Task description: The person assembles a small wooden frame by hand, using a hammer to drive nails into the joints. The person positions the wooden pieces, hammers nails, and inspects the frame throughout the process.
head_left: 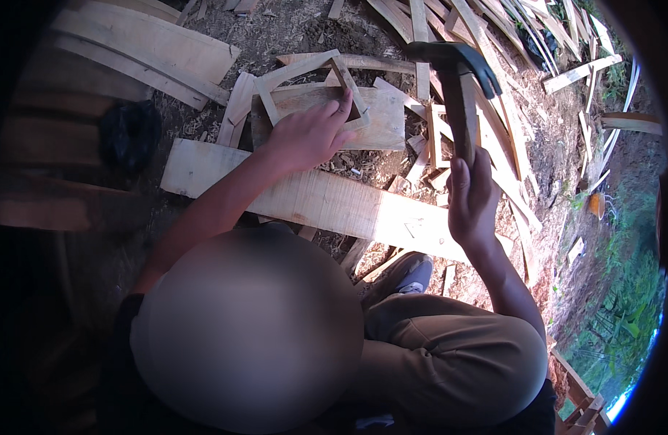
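Note:
A small four-sided frame of thin wooden slats (296, 69) lies on a short wide board (386, 119). Over the frame's near side rests my left hand (308, 136), its index finger reaching along the right slat and its thumb by the near right corner. The palm hides part of the near slat. My right hand (473, 206) is wrapped round the lower handle of a claw hammer (461, 109). The hammer stands raised, its dark metal head uppermost, to the right of the frame. A long plank (298, 196) lies between the frame and my knees.
Another small wooden frame (435, 138) lies beyond the board's right end. Loose slats (512, 123) are heaped to the right and far right. Wide boards (153, 43) lie at far left, near a black plastic bag (129, 134). My shoe (410, 274) is close to the plank.

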Demonstrator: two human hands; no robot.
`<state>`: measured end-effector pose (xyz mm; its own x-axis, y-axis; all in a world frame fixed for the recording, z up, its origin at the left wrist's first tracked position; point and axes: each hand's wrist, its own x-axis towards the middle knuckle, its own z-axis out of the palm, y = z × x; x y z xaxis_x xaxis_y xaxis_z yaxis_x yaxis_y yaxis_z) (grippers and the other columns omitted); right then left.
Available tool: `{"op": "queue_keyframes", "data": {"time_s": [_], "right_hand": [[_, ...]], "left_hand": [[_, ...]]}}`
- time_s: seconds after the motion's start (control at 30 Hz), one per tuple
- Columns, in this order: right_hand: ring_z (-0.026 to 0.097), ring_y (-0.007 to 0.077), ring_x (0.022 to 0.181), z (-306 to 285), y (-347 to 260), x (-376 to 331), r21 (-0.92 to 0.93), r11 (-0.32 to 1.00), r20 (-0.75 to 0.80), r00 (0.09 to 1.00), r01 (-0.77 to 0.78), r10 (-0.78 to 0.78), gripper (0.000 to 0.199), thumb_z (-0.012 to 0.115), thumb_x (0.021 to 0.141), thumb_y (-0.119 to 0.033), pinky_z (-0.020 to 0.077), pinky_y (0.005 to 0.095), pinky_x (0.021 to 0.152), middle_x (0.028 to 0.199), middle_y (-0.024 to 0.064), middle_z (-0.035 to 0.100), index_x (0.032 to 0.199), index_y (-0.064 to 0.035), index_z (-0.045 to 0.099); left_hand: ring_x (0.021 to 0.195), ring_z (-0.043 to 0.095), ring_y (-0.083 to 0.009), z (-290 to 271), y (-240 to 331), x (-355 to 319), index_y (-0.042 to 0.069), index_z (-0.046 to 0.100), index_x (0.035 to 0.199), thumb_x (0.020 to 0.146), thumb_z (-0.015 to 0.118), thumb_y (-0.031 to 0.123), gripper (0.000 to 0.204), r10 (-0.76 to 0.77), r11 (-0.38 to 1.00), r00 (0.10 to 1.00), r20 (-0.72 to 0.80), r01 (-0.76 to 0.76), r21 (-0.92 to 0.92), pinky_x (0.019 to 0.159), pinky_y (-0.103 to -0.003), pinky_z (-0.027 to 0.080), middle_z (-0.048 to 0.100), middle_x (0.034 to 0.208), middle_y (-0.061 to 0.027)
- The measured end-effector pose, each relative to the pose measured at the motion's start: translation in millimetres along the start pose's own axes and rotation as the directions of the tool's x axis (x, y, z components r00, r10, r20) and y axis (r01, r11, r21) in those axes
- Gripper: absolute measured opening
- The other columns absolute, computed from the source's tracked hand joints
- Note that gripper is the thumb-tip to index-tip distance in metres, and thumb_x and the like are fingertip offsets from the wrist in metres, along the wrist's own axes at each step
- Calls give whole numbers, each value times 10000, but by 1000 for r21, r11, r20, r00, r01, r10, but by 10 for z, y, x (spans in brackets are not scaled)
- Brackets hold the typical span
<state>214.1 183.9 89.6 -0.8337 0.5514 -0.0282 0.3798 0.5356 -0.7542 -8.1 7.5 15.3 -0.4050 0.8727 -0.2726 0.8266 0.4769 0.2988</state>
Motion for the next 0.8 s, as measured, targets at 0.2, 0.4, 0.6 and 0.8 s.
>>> {"op": "queue_keyframes", "data": {"time_s": [0.2,0.4,0.6,0.8], "right_hand": [[626,562,769,184,266,2,-134,990,248,966,-43,76,214,540,1055,-250,438,608,613,768,332,644,1105,-63,450],[629,550,732,170,172,-20,-54,996,211,974,-68,78,214,554,1052,-251,430,604,597,731,307,637,1115,-67,465],[651,499,675,69,83,18,-50,998,141,989,-39,46,223,523,1068,-245,462,543,589,719,262,640,1172,-52,486],[641,539,699,244,338,-20,-151,989,249,968,-6,44,211,528,1062,-241,467,584,593,747,299,653,1101,-50,445]], "left_hand": [[1116,615,-331,43,24,61,32,212,1604,1067,437,433,707,42,999,999,6,-41,-23,923,-470,540,561,1217,-142],[1089,627,-335,84,-18,62,30,217,1601,1063,449,425,707,43,999,996,-77,-43,10,898,-476,548,564,1198,-144],[1054,642,-335,57,0,77,30,226,1598,1060,460,424,706,48,999,997,-60,-48,5,863,-471,560,571,1187,-135],[1055,643,-323,148,-4,128,31,229,1596,1061,465,422,703,82,997,988,-127,-80,19,860,-465,563,572,1188,-131]]}}
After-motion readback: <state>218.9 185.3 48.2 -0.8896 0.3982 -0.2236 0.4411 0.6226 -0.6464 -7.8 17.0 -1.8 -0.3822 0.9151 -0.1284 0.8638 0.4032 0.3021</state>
